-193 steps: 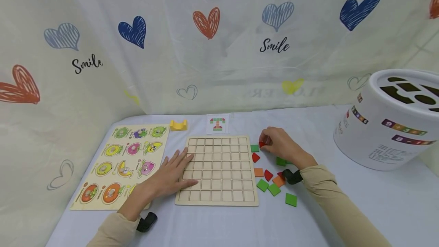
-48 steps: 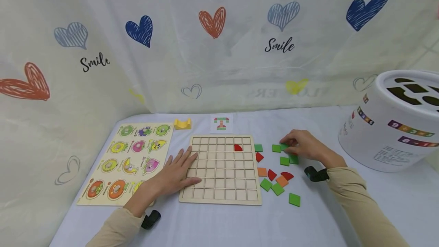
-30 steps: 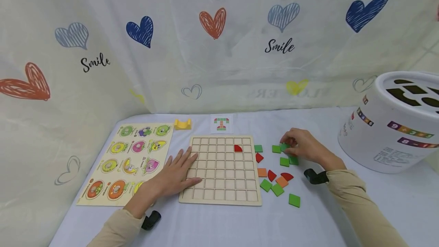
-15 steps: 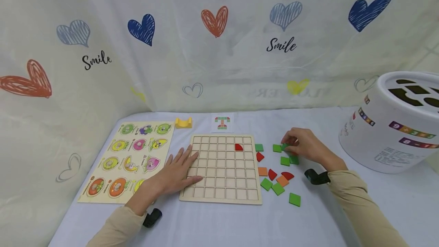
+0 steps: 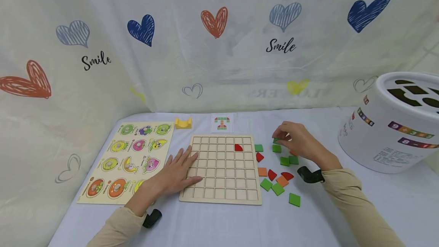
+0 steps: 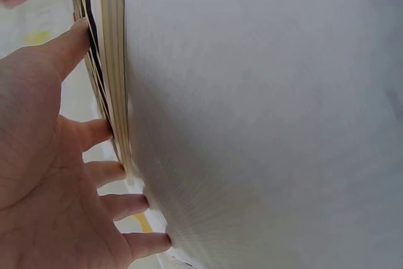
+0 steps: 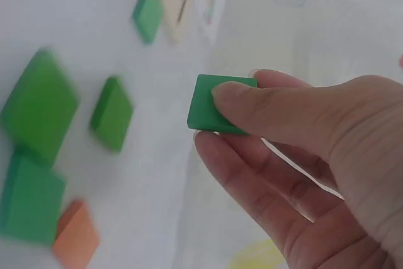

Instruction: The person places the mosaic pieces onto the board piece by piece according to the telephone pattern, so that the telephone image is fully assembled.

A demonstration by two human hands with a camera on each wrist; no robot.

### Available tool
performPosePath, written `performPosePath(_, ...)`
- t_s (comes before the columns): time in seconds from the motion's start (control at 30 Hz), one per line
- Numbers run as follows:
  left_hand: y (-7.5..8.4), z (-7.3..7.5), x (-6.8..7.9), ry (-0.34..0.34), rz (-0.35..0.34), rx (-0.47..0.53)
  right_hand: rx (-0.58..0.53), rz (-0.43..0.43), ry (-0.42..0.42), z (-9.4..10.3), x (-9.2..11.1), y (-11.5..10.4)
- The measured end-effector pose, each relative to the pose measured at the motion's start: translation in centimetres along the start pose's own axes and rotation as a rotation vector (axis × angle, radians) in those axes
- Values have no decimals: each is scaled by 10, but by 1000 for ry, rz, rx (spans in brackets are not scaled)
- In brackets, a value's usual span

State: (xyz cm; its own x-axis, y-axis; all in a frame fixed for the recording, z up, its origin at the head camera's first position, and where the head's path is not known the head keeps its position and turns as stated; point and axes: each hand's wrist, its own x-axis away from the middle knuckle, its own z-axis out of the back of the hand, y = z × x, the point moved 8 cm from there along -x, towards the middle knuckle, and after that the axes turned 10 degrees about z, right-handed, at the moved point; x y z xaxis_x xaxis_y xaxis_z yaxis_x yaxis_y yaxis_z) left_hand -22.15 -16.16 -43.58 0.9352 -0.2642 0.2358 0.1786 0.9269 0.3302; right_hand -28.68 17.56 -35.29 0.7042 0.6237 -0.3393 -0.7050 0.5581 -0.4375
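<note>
Right hand (image 5: 297, 141): thumb and fingertips closed in a pinch on one green square; the other fingers bend loosely beneath.
Green square (image 7: 203, 102): in that pinch, seemingly lifted off the cloth, to the right of the board and near the loose pieces.
Its lie: broad face turned to the wrist camera, one edge jutting past the thumb; sides look about equal, so no clear long axis and no front or back end.
Left hand (image 5: 175, 175): fingers spread nearly straight over the board's left edge, gripping nothing.
Board (image 5: 219, 170): one red quarter piece (image 5: 238, 147) sits in the second row from the far edge, one column in from the right, its curve facing far right. Every other visible cell is bare, so the work looks barely begun.
Loose pieces: seven green squares, such as the one nearest the person (image 5: 294, 199), three red quarters and three orange squares, one partly hidden by the right hand, all unplaced.
Card (image 5: 221, 123): beyond the board, showing a T in red, green and orange; most of it appears unbuilt.
</note>
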Motion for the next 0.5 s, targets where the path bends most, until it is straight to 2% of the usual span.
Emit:
performPosePath(0.27, -1, 0, 0, -2, 6, 4, -92, 96, 39, -9, -33, -38)
performPosePath(0.5, 0, 0, 1, -2, 1, 9, -211, 137, 21, -40, -57, -54)
